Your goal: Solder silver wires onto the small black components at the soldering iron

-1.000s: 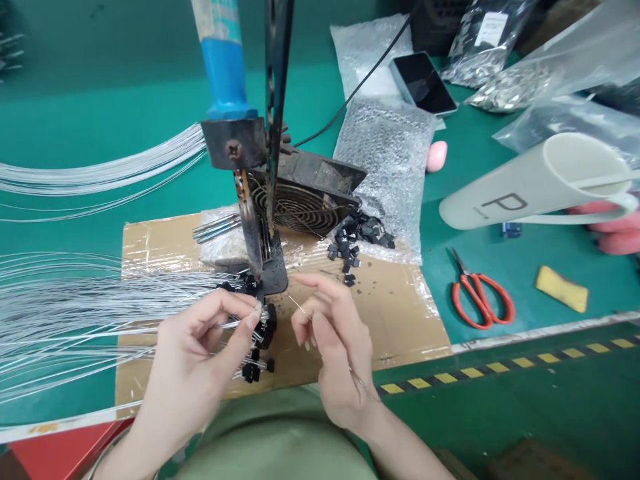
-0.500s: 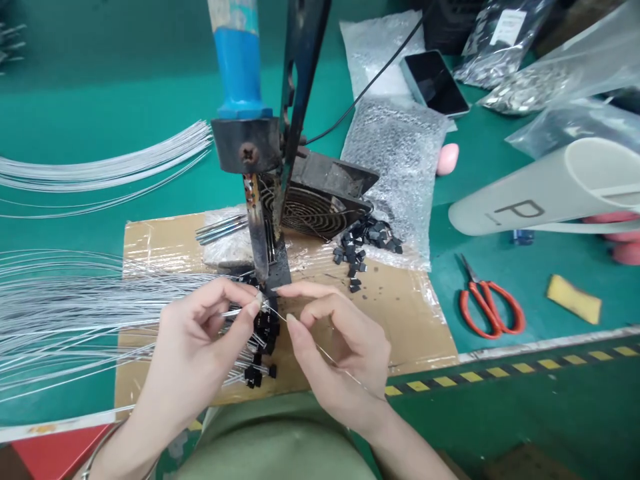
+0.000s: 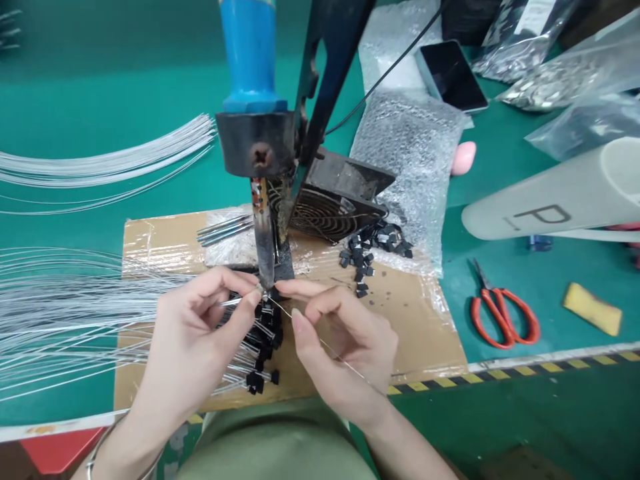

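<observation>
A soldering iron (image 3: pixel 249 60) with a blue handle is clamped tip-down on a black metal stand (image 3: pixel 330 67). Just below its tip, my left hand (image 3: pixel 197 333) pinches the end of a thin white wire (image 3: pixel 231 302); any small part at the fingertips is too tiny to make out. My right hand (image 3: pixel 345 353) holds a thin strand of solder wire (image 3: pixel 281 308) between thumb and fingers, its end reaching the spot under the tip. The right index finger points close to the tip. Beneath both hands lie several black connectors (image 3: pixel 270 333) on wire ends.
Cardboard (image 3: pixel 420 340) covers the work spot. Many wires (image 3: pixel 65 300) spread left, with another bundle (image 3: pixel 125 160) behind. A fan (image 3: pixel 335 213), loose black connectors (image 3: pixel 380 240), bubble wrap (image 3: pixel 410 147), a phone (image 3: pixel 450 75), red-handled scissors (image 3: pixel 505 317), a yellow sponge (image 3: pixel 593 309) and a cup (image 3: pixel 550 193) lie rightward.
The view has shifted slightly, so the iron looks larger and nearer. The pinched wire end now sits right at the iron's tip, and the solder end meets it there. Both grips are unchanged.
</observation>
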`<state>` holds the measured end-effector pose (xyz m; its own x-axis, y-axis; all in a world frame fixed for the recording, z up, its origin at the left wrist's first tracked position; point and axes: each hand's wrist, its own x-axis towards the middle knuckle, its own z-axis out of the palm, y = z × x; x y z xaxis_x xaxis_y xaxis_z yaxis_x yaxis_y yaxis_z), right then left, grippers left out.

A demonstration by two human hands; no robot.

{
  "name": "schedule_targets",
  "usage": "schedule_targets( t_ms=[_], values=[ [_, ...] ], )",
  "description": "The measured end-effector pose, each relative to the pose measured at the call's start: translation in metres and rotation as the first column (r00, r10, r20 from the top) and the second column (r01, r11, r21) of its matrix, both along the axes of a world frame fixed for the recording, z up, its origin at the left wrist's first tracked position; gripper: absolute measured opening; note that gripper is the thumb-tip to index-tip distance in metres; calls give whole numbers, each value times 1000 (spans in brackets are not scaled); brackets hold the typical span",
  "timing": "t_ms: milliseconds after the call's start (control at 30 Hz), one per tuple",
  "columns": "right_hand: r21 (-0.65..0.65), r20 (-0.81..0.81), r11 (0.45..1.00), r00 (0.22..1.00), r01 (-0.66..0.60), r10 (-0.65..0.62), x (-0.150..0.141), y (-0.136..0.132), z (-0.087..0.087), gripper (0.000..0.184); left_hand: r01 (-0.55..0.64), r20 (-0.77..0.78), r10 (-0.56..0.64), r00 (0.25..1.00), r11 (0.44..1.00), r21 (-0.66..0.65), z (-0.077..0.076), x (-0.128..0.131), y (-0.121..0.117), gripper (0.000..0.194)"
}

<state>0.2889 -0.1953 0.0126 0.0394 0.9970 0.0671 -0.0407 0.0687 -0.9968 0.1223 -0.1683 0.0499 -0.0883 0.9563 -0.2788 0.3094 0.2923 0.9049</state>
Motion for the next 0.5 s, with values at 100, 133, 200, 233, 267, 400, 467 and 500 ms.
schedule_targets(
  t_ms=[100,133,200,233,267,400,467,500],
  values=[
    [0,-1,1000,1000,8,-8,-1,2,1,24,10,-14,-10,1000,1000,9,1,-1,1,8],
    [4,-2,1000,1000,9,-9,-1,3,1,24,13,-15,-13,1000,1000,10,2,0,2,9],
    [13,-11,1000,1000,9,-9,-1,3,1,24,8,-14,-8,1000,1000,17,3,0,3,10],
    [15,-15,1000,1000,10,-9,-2,4,1,23,7,-12,-7,1000,1000,21,3,0,3,10],
    [17,-19,1000,1000,11,-10,-2,3,1,23,7,-9,-7,1000,1000,25,4,1,3,10],
    [1,-21,1000,1000,13,-13,-1,2,2,22,1,-11,-1,1000,999,33,5,1,3,11],
    [-4,-36,1000,999,9,-9,-1,2,3,22,1,-10,-1,1000,1000,19,5,1,2,11],
    [0,-41,1000,999,7,-7,-1,2,3,22,2,-7,-2,1000,1000,20,5,1,2,10]
  ],
)
